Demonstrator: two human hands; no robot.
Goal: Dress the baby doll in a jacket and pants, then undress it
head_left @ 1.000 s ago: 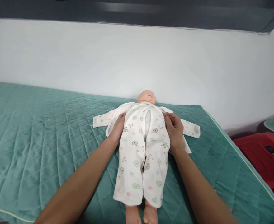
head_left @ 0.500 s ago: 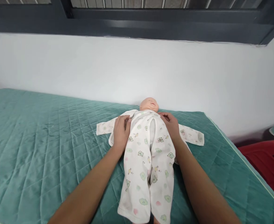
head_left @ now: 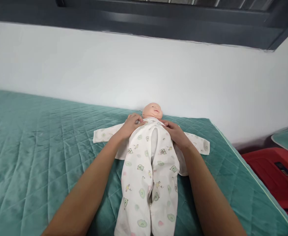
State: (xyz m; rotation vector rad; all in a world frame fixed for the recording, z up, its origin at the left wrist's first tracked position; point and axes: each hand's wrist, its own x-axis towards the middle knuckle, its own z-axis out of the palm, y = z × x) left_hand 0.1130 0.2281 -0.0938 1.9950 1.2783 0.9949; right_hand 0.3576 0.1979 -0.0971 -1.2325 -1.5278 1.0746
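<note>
Our left hand (head_left: 132, 124) and right hand (head_left: 175, 133) slid toward 12 o'clock, onto collar of romper (head_left: 146, 170) on baby doll (head_left: 153, 110); gripping or resting, we cannot tell.

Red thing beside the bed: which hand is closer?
Right. The right hand rests on the doll, on the side toward the red thing; the left hand is across the doll, farther away.

My left hand (head_left: 131, 126) and right hand (head_left: 176, 135) are bare. Both forearms, from six o'clock, are bare too.
</note>
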